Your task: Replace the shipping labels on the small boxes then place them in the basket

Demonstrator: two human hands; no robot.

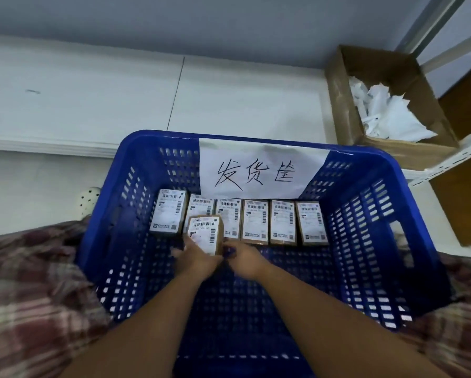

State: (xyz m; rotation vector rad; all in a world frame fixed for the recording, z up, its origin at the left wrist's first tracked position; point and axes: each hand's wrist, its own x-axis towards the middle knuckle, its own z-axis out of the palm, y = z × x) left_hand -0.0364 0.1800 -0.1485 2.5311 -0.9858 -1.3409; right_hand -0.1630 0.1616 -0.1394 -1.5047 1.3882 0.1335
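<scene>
Two bare forearms reach forward over the near rim and down into the large blue perforated plastic basket [365,214], which puts both hands low over its floor. The left hand [199,259] grips the near end of a small brown cardboard box with a white shipping label [205,234]. Its fingers wrap under and around the box, label up, probably so the barcode stays readable once the box is down. The right hand [242,259] sits just beside the box's right near corner. Its fingertips are blurred, so I cannot tell whether they pinch the box or only steady it. The box hovers in front of the row of six labelled small boxes [255,222], overlapping the second from the left, and looks ready to start a second row. Beyond them a white paper sign with handwritten characters [259,170] hangs on the far wall. Farther right, an open brown carton of crumpled white paper [392,110] stands by the shelving.
</scene>
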